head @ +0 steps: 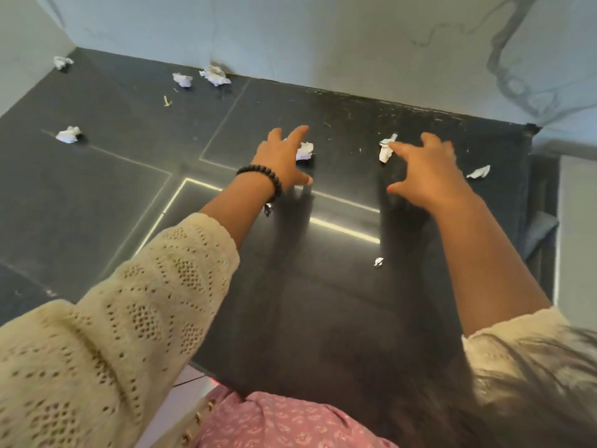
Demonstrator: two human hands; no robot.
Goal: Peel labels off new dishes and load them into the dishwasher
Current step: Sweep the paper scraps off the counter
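Hands reach over a dark desk, fingers spread, gripping nothing. Left hand touches one paper scrap; right hand nears another scrap.

A dark tabletop with thin pale lines across it meets a pale marbled wall at the back. Crumpled scraps of white paper, probably peeled labels, lie scattered on it: one in the far left corner, two by the back wall, one at the left, two mid-surface, one at the right, and a tiny one nearer. A small yellowish bit lies near the back.
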